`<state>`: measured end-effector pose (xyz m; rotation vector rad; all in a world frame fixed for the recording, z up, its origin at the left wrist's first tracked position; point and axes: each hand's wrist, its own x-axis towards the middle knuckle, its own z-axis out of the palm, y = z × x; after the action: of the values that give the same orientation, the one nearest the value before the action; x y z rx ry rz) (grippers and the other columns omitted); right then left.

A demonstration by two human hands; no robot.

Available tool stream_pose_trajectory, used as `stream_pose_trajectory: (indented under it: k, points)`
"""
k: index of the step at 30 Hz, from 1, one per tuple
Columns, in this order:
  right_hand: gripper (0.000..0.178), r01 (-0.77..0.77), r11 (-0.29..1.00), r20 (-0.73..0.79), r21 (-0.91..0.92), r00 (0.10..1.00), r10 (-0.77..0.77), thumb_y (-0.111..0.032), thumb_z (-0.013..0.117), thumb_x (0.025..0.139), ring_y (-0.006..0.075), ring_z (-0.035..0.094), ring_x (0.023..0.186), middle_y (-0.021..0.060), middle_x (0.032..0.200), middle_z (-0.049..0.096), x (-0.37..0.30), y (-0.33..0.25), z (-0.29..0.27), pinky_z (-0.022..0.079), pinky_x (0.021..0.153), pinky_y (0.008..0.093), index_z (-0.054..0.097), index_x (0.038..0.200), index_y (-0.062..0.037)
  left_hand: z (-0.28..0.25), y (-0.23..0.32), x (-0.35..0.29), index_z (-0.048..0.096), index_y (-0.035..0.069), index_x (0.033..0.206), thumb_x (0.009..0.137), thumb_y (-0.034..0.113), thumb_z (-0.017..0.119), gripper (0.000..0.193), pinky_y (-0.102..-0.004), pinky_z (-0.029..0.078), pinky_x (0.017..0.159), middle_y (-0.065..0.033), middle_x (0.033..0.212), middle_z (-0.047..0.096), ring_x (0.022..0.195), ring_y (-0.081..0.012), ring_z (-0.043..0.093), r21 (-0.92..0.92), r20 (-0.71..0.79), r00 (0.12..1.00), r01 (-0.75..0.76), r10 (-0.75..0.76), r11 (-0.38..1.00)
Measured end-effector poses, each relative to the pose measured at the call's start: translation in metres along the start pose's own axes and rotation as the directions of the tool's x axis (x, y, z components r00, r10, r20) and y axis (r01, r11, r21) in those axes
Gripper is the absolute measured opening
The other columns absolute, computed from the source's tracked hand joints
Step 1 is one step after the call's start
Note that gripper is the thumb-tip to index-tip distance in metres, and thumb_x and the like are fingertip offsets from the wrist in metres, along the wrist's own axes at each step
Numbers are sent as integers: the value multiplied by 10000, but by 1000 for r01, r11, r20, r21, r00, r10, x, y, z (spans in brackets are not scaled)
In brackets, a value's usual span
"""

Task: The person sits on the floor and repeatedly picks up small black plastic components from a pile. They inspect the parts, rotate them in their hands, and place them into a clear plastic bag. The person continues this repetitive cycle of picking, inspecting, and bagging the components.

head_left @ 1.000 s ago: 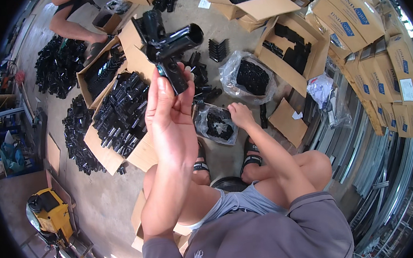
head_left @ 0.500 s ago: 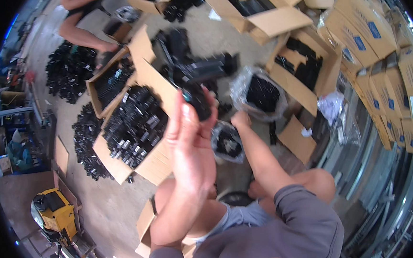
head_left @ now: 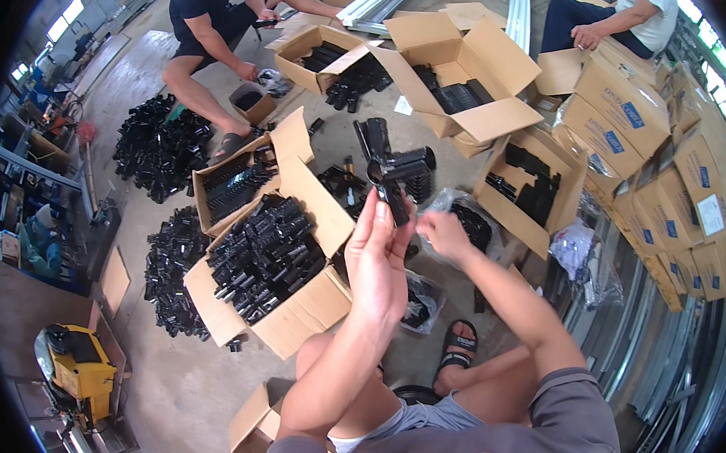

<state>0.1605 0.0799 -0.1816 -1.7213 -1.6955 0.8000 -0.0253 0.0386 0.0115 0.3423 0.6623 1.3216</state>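
My left hand is raised in front of me, fingers wrapped round a black branched tube connector. One of its arms points up and another points right, showing an open round end. My right hand is just right of the connector, thumb and fingers pinched together; whatever they hold is too small to tell. Behind that hand, a clear plastic bag holds small black pieces. Below it, partly hidden by my left wrist, is a clear tub of black parts.
A cardboard box heaped with black parts stands left, with loose piles beyond it. More boxes stand ahead. Two people sit at the far side. Taped cartons are stacked right, near long metal profiles on the floor.
The head view has tilted up, showing more of the far side. My left hand still holds the connector. My right hand has come up from the tub to beside the connector.
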Motion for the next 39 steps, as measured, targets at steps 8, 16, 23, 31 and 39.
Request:
stream_pose_trajectory:
  k: [8, 16, 23, 31, 39]
  points:
    - [190, 193, 775, -319, 602, 948, 13, -46, 712, 890, 115, 662, 868, 113, 974, 718, -59, -204, -118, 526, 762, 248, 683, 1061, 30, 15, -12, -9, 535, 86, 1382, 1004, 208, 587, 401, -288, 520, 970, -46, 1171, 679, 1063, -146, 650, -3, 64, 996, -62, 62, 998]
    - [193, 298, 581, -448, 757, 885, 130, 16, 698, 889, 99, 655, 885, 102, 1004, 717, -70, -230, -88, 518, 811, 216, 680, 1076, 60, 22, -15, -25, 529, 54, 1394, 972, 142, 636, 444, -312, 523, 973, -57, 1233, 660, 1090, -132, 634, 35, 62, 982, -179, 177, 983]
    - [177, 235, 493, -357, 838, 918, 170, -23, 730, 878, 97, 649, 905, 76, 986, 716, -65, -221, -87, 497, 816, 229, 698, 1039, 44, 18, -18, -17, 509, -10, 1398, 961, 84, 651, 469, -272, 510, 939, -91, 1246, 656, 1061, -101, 624, 62, 90, 962, -264, 258, 963]
    - [209, 218, 468, -325, 856, 932, 160, -4, 719, 879, 116, 662, 946, 101, 1015, 718, -72, -221, -91, 510, 857, 241, 688, 1080, 45, 18, -22, -21, 498, 11, 1415, 964, 123, 653, 489, -278, 527, 907, -79, 1236, 661, 1056, -116, 630, 128, 94, 950, -309, 299, 942]
    - [190, 293, 485, -389, 824, 915, 110, 8, 687, 904, 117, 659, 962, 108, 1043, 709, -83, -216, -94, 519, 878, 253, 675, 1089, 46, 23, -26, -24, 530, -5, 1388, 954, 42, 649, 452, -230, 486, 901, -82, 1187, 679, 997, -79, 615, 149, 138, 946, -312, 292, 938]
